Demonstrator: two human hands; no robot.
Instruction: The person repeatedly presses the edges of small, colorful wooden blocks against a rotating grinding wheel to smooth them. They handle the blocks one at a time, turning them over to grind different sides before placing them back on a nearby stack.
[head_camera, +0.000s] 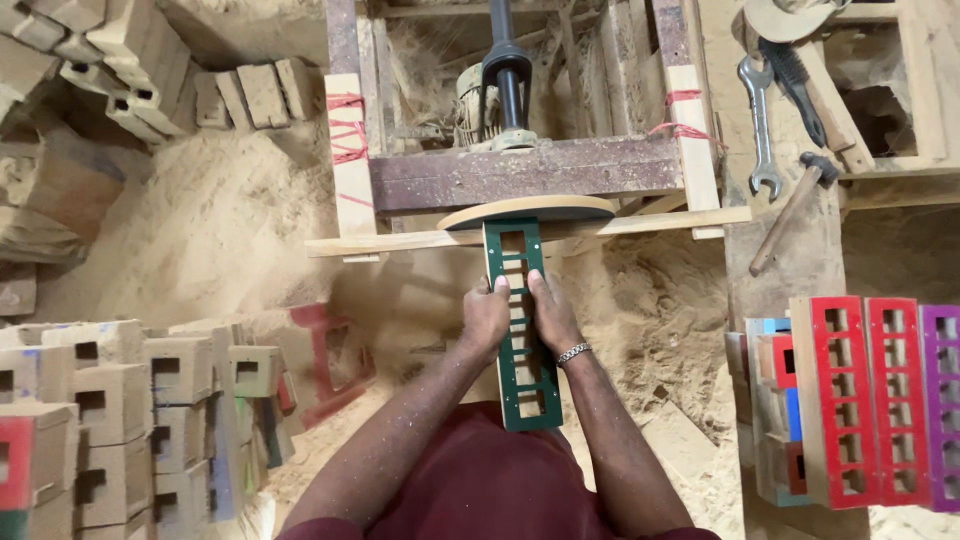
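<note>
- Pressing the far end of a long green wooden strip with a row of rectangular cut-outs (522, 330) against the tan round sanding disc (527, 211), the person holds it flat and lengthwise, away from the body.
- Left hand (486, 318) grips the strip's left edge, fingers curled tight round it; right hand (552, 315), with a metal bracelet at the wrist, clamps the right edge likewise.
- Judging by contact, the end of the strip is being worked now; whether its other end is finished cannot be told.
- Red and purple slotted wooden panels (880, 400) stand stacked upright at the right, seemingly done with.
- Unpainted pale wooden blocks with square holes (120, 400) are piled at the left.
- Sawdust heap (220, 230) covers the ground; a steel spanner (760, 125) and wooden-handled hammer (790, 210) lie on the bench.
</note>
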